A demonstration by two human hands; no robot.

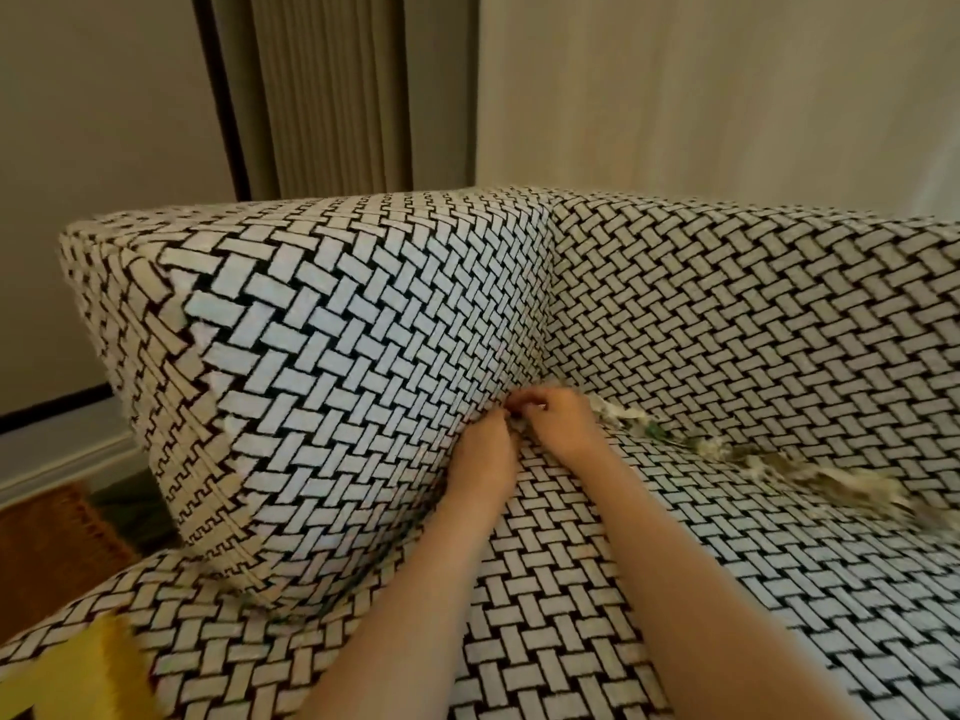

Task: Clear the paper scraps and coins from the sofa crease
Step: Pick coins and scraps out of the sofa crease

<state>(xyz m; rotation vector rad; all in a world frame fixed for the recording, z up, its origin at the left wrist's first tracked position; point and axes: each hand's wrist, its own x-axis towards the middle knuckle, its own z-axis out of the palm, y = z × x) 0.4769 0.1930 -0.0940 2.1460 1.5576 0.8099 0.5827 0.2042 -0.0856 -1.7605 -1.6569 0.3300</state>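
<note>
Two hands were in view: one left hand point(485, 449) and one right hand point(558, 418), with two bare forearms behind them. There was one sofa point(675, 589), showing one armrest point(337, 356), one backrest point(753, 330) and one seat. One crease point(670, 433) ran between the seat and the backrest, and in it lay one long ragged line of paper scraps point(810, 478). The scraps were too many and too blurred to count singly, though at least three clumps stood apart along the line. One curtain point(332, 96) hung behind. At lower left were one yellow fringed thing point(104, 662) and one brown woven thing point(47, 532).
</note>
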